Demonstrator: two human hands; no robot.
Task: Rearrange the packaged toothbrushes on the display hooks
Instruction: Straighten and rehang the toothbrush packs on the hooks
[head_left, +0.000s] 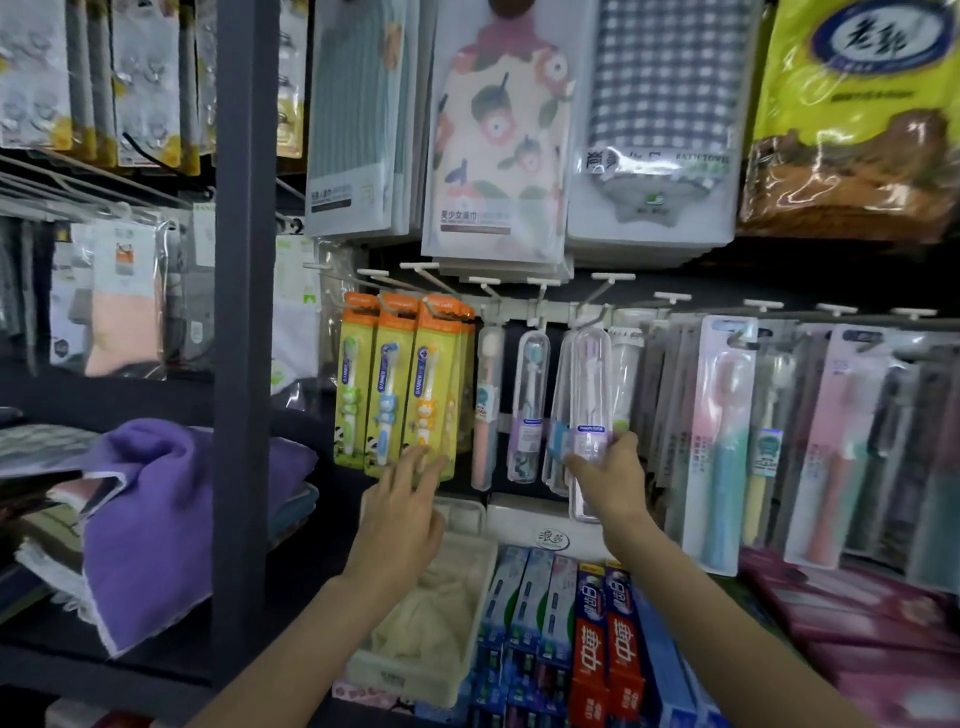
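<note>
The right hand (605, 470) pinches a clear toothbrush case (588, 415) hanging from a display hook (597, 306). The left hand (410, 499), fingers straight, touches the yellow children's toothbrush packs (434, 384) at left. Pulling askew could snag the case or shake neighbouring cases off.

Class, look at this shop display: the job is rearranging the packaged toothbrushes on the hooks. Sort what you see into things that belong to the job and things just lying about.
Belongs to the job:
clear toothbrush case, gripped by the right hand
yellow toothbrush packs, touched by the left hand
display hooks

Just lying about:
purple towel
toothpaste boxes
hanging towel packs
</note>
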